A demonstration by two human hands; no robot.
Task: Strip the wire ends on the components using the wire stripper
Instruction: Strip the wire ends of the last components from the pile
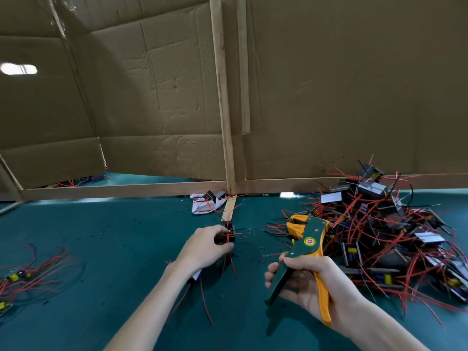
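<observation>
My right hand [306,282] grips the green and orange wire stripper [307,239] by its handles, jaws pointing up and left, held above the teal table [114,249]. My left hand [206,245] holds a small black component [228,235] with red wires, low over the table centre. Its short wire ends stick out to the right, apart from the stripper jaws. More red wires trail from under my left wrist toward me.
A large heap of black components with red wires [385,231] fills the table's right side. A few wired components [17,277] lie at the left edge. Crumpled white paper [202,203] sits by a wooden frame with cardboard walls [228,122] behind. Insulation bits dot the table.
</observation>
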